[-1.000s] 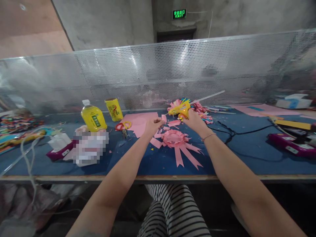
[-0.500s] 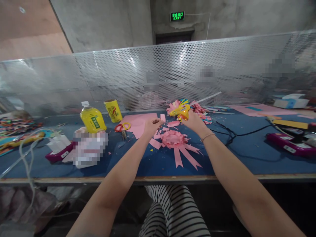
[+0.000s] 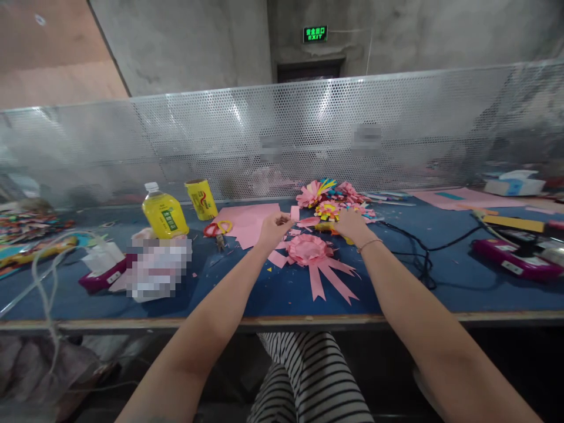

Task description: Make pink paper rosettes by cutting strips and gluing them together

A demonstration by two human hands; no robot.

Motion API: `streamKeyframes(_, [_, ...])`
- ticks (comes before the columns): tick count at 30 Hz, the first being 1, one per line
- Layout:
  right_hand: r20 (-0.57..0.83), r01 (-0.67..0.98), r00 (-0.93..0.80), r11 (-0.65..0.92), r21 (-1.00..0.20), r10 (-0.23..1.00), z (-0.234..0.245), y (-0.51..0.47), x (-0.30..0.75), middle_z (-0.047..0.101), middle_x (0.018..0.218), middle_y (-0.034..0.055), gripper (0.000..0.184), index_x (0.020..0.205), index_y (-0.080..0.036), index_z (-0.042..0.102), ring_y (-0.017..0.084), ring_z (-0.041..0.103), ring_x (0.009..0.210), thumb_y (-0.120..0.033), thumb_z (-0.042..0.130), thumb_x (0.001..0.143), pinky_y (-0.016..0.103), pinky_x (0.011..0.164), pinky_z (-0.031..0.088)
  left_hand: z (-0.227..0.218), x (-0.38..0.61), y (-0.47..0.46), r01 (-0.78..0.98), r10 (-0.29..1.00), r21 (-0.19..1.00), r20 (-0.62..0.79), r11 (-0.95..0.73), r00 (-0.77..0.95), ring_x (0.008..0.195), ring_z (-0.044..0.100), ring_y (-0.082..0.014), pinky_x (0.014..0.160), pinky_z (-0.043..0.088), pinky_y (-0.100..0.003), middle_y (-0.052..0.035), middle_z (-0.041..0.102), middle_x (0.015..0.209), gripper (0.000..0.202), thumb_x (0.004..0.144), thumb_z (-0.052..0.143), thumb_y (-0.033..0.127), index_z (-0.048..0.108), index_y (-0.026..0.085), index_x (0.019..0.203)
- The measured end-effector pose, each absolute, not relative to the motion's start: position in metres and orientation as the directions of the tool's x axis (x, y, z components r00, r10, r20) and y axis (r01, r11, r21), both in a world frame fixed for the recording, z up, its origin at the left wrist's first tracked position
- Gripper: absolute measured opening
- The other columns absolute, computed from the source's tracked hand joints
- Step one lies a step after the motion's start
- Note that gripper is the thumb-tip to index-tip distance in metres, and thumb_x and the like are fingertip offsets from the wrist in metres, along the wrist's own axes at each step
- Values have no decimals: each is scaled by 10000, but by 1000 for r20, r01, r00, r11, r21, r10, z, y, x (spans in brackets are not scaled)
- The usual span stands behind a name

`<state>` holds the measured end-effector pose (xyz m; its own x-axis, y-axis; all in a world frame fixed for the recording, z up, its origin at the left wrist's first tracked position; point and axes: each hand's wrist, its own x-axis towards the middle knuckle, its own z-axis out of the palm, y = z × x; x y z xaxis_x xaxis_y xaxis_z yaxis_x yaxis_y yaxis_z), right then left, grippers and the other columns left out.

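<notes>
My left hand [image 3: 276, 228] pinches a small pink paper strip [image 3: 295, 213] upright between thumb and fingertips. To its right, my right hand [image 3: 351, 227] is down at the table, its fingers closed round a yellow glue gun [image 3: 325, 226] that lies low and is partly hidden by the hand. In front of both hands rests a pink paper rosette [image 3: 308, 249] with forked ribbon tails [image 3: 333, 282]. Just behind the right hand are paper flowers [image 3: 326, 210] in pink, yellow and blue. Pink paper scraps [image 3: 278, 258] lie around the rosette.
Pink sheets [image 3: 253, 220], scissors [image 3: 218, 228], a yellow can [image 3: 201, 200] and a bottle of yellow liquid [image 3: 164, 214] stand left. A black cable [image 3: 408, 235] runs right toward a purple power strip [image 3: 513, 258]. A perforated metal screen [image 3: 198, 141] borders the table's back.
My right hand has lowered the glue gun from above the flowers to the table, tilting it flat. My left hand has shifted slightly right with the paper strip.
</notes>
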<state>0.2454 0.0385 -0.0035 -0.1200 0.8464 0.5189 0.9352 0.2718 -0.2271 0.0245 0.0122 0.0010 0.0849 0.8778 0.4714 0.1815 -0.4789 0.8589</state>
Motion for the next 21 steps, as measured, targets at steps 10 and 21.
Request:
streamKeyframes(10, [422,-38,-335,435,-899,843,-5,21,172,557,868,11,262,855,-180,515,121,524,790,-227,595,610,278,707,432,-5,28,15,57,863,864,491,-500,119,421,478,-71,430,382,-204,35,526,524,226,599,625,314,484,149,664])
streamKeyframes(21, [325,-314,-274,235,-920,905,-2,12,167,520,626,-40,215,647,-172,511,79,518,618,-301,675,593,234,619,429,0,34,3,105,824,818,551,-565,133,483,499,-64,457,404,-193,16,538,616,144,616,584,251,498,142,654])
